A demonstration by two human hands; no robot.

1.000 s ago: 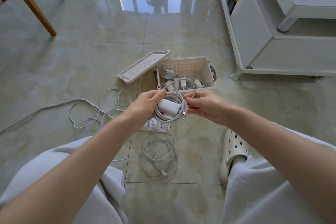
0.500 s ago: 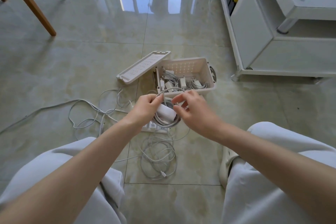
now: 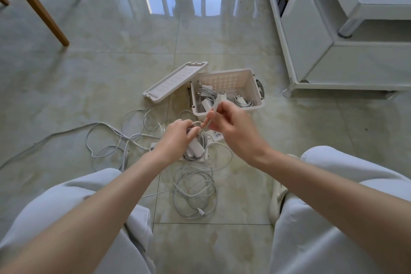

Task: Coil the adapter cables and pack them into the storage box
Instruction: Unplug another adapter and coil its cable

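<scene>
My left hand (image 3: 178,138) grips a white adapter (image 3: 195,150) with its cable coiled around it, low above the floor. My right hand (image 3: 231,127) pinches the free end of that cable, whose plug (image 3: 219,101) sticks up past my fingers. Just beyond my hands stands the open white storage box (image 3: 255,78), with several coiled adapters and cables (image 3: 241,101) inside. Its lid (image 3: 175,81) lies tilted against the box's left side. A loose cable coil (image 3: 195,193) lies on the floor between my knees.
A white power strip (image 3: 216,135) lies on the floor under my hands. Tangled white cables (image 3: 115,138) trail off to the left. A white cabinet (image 3: 333,35) stands at the right, wooden chair legs (image 3: 35,4) at the far left. My white shoe (image 3: 275,200) is by my right knee.
My left hand has lowered the coiled adapter toward the floor. My right hand let go of the coil's side and now pulls the cable end up and over it.
</scene>
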